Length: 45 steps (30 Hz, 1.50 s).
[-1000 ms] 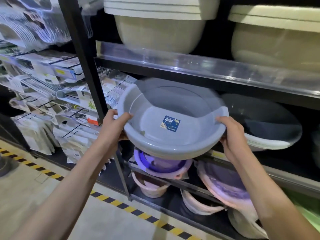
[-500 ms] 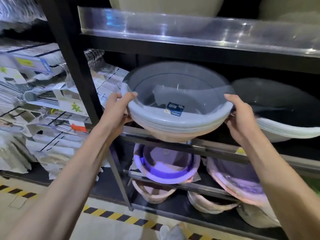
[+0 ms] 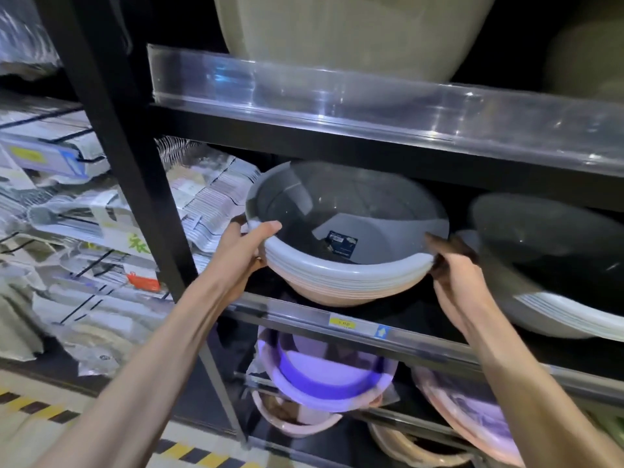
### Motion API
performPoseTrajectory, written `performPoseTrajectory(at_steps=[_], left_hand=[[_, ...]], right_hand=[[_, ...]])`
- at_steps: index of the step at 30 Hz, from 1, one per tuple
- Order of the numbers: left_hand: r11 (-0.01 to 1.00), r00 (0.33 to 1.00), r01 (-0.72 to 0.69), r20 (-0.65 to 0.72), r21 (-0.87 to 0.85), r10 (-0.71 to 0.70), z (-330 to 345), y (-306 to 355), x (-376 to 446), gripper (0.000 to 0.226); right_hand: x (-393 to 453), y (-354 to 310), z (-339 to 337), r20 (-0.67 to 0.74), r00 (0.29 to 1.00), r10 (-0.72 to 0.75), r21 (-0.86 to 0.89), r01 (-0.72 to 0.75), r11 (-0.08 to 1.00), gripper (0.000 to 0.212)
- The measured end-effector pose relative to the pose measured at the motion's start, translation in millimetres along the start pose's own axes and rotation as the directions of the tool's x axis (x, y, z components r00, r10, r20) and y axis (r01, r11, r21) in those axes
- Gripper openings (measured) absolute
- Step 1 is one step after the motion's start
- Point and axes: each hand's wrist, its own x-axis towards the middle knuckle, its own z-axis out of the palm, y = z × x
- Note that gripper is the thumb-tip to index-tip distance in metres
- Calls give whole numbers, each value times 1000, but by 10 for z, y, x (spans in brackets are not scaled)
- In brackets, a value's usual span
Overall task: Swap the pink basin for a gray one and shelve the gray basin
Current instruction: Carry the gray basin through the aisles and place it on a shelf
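The gray basin (image 3: 344, 265) with a blue label inside sits on top of a nested stack of basins on the middle shelf (image 3: 337, 324), tilted toward me. My left hand (image 3: 244, 248) grips its left rim, thumb over the edge. My right hand (image 3: 456, 275) holds the right rim, fingers curled around the edge. Pink basins (image 3: 324, 376) with purple-lit insides stand on the shelf below.
Another stack of gray basins (image 3: 547, 265) leans to the right on the same shelf. Large beige tubs (image 3: 337, 38) fill the shelf above, behind a clear plastic lip. A black upright post (image 3: 135, 184) stands left. Packaged goods (image 3: 67, 231) hang further left.
Both hands have pushed the gray basin further into the middle shelf, down onto the nested stack. The view has moved closer and slightly upward.
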Motion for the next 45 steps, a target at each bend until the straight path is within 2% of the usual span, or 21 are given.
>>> performPoseTrajectory(at_steps=[3, 12, 14, 17, 21, 23, 26, 28, 35, 40, 43, 45], left_hand=[[1000, 1000, 5, 10, -14, -5, -33, -77, 67, 68], [999, 1000, -13, -12, -40, 12, 9, -198, 125, 52], [999, 1000, -11, 0, -39, 11, 10, -178, 82, 57], [1000, 1000, -3, 23, -2, 3, 25, -183, -76, 75], [999, 992, -33, 122, 27, 29, 43, -287, -301, 75], [1000, 990, -19, 144, 24, 15, 66, -290, -359, 78], [1000, 993, -2, 114, 1, 2, 88, -267, -374, 71], [1000, 995, 5, 101, 1, -5, 96, -246, -360, 65], [996, 995, 84, 56, 6, -84, 229, -190, -190, 77], [991, 991, 131, 35, 32, -132, 279, -184, -101, 64], [986, 988, 137, 61, 96, -143, 212, -152, -85, 90], [959, 989, 119, 58, 257, -138, 156, -103, -86, 105]], right_hand=[[27, 55, 4, 12, 1000, -23, -21, 24, 1000, 46], [101, 187, -59, -24, 995, -100, -97, 97, 990, 44], [95, 179, -76, -24, 996, -81, -111, 77, 991, 48], [3, 142, -102, 6, 998, -60, -176, 60, 983, 45], [-245, 218, -137, 12, 999, 39, -245, -35, 969, 32], [-329, 249, -117, -10, 995, 102, -225, -102, 969, 38], [-365, 215, -75, -13, 992, 122, -212, -122, 970, 47], [-353, 189, -64, 0, 994, 111, -214, -108, 971, 44], [-164, 157, -49, 19, 997, 79, -231, -73, 970, 49], [-51, 168, -69, 23, 996, 86, -216, -79, 973, 48], [-50, 162, -87, 17, 994, 108, -224, -101, 969, 55], [-60, 143, -116, 22, 994, 106, -308, -95, 947, 62]])
